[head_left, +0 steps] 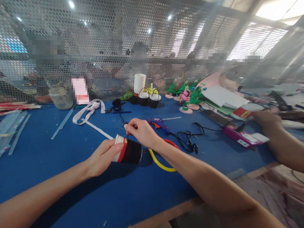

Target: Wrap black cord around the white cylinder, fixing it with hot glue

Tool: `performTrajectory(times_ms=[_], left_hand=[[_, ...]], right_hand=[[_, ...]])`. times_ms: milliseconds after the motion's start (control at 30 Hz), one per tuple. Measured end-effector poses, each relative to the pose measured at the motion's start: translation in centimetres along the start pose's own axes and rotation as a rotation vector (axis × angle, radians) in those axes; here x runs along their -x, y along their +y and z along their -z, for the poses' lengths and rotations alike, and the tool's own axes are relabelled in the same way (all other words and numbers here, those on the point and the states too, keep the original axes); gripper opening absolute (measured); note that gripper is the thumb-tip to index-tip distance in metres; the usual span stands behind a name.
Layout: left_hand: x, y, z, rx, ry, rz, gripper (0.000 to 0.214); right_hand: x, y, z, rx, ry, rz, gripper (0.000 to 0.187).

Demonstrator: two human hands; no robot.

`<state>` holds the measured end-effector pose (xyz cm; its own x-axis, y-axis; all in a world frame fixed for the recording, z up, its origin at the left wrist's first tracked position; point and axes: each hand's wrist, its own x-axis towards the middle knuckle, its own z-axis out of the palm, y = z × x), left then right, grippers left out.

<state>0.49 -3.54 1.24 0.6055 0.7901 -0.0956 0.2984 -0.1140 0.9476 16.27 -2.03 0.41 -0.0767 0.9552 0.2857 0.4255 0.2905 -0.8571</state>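
Note:
A paper cup point(133, 151) lies tilted on its side in the air, its lower part wrapped in black yarn, with a red band and white rim. My left hand point(102, 155) is closed round the rim end. Just above the cup, my right hand point(140, 131) pinches a strand of black yarn point(122, 117), which runs back toward a dark bundle on the table. Behind my right hand lies a blue glue gun point(159, 124) with an orange trigger. A yellow and red ring point(163, 167) rests under my right forearm.
Behind stand stacked white cups point(139, 83) and two small black buckets point(155, 100). Green craft plants point(196, 96) sit right of them. White ribbon point(79, 116), glue sticks point(63, 123) and a jar point(60, 97) are left. A purple power strip point(239, 136) lies near another person's hand point(268, 122).

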Motion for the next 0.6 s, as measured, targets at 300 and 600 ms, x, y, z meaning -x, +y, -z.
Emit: performTrajectory(times_ms=[300, 600], left_hand=[[0.0, -0.3, 0.2, -0.043, -0.009, -0.048, 0.029], [-0.2, -0.1, -0.1, 0.167, 0.041, 0.042, 0.023]], right_hand=[[0.2, -0.5, 0.1, 0.126, -0.065, -0.014, 0.022], [-0.3, 0.5, -0.1, 0.114, -0.148, -0.062, 0.024]])
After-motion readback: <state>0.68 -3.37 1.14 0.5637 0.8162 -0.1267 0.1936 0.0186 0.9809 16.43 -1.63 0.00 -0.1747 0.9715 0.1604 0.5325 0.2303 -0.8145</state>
